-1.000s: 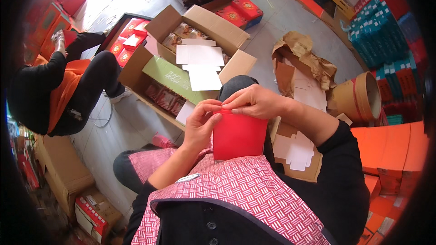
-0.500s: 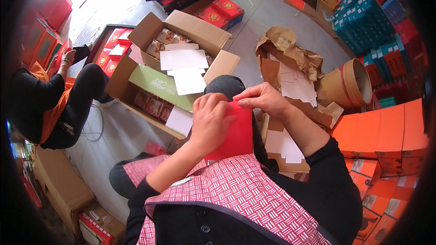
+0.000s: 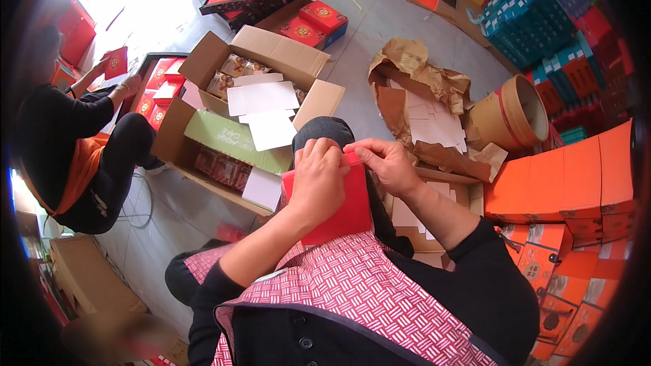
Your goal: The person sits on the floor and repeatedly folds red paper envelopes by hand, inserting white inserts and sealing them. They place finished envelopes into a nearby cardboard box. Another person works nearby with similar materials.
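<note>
A red cardboard box [image 3: 349,207] rests on my lap against the patterned apron. My left hand [image 3: 317,175] bends over its upper left part, the fingers curled at the far edge. My right hand [image 3: 388,166] pinches the far right corner of the same box between thumb and forefinger. The fingertips of both hands almost meet along that edge, and the fold beneath them is partly hidden.
Ahead stands an open carton [image 3: 271,37] with wrapped packets and white cards [image 3: 261,98]. Right of my knees are crumpled brown paper [image 3: 420,71] and a cardboard drum [image 3: 512,112]. Orange boxes [image 3: 563,176] are stacked at right. A co-worker [image 3: 74,122] sits at left.
My hands stay on the box's far edge, the right one slightly lower and further left in view. The co-worker now holds a red piece out higher. A blurred shape has appeared at lower left.
</note>
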A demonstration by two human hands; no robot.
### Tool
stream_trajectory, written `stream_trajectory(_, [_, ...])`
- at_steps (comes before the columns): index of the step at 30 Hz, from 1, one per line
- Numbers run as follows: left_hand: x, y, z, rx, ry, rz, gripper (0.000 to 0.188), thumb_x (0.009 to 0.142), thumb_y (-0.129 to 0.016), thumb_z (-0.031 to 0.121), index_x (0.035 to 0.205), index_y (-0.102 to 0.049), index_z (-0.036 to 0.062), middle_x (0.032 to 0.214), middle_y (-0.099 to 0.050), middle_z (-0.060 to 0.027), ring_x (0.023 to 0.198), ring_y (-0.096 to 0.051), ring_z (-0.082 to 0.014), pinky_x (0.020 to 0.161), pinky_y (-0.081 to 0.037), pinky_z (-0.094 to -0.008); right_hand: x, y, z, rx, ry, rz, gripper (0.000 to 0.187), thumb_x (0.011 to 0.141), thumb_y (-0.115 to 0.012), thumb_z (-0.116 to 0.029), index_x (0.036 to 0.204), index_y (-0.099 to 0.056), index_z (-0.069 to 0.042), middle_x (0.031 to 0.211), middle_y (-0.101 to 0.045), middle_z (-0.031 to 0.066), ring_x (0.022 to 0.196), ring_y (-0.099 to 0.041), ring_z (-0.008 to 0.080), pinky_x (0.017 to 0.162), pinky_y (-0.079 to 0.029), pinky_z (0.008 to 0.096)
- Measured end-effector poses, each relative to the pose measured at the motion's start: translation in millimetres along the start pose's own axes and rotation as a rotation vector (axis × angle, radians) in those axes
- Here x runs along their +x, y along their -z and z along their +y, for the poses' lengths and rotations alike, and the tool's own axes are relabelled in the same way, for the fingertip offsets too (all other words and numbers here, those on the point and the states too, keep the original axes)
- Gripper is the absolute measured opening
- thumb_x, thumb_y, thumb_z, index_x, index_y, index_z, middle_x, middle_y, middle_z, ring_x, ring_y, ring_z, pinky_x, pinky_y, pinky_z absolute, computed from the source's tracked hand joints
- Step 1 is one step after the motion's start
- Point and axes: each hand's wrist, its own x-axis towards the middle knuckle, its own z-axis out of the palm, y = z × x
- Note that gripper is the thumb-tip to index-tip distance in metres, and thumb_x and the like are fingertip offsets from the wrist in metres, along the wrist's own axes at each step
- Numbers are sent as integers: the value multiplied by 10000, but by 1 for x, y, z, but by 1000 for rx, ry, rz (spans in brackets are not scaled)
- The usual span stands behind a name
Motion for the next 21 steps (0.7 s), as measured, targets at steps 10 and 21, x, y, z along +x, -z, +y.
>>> stream_trajectory(10, [4, -3, -2, 3, -36, -27, 138, 727, -636, 47, 830, -545, 36, 944, -528, -89, 940, -493, -277, 833, -360, -392, 1, 6, 5, 8, 55, -7, 200, 921, -584, -139, 993, -681, 21, 936, -681, 51, 868, -599, 91, 795, -481, 232])
stream_trajectory(21, [-8, -29, -8, 179, 41, -66, 127, 692, -561, 100, 809, -544, 52, 860, -530, -121, 858, -496, -296, 745, -364, -413, -20, 14, 32, -326, 307, -58, 197, 843, -613, -3, 1038, -639, 8, 1101, -630, 144, 1024, -602, 222, 910, -464, 323])
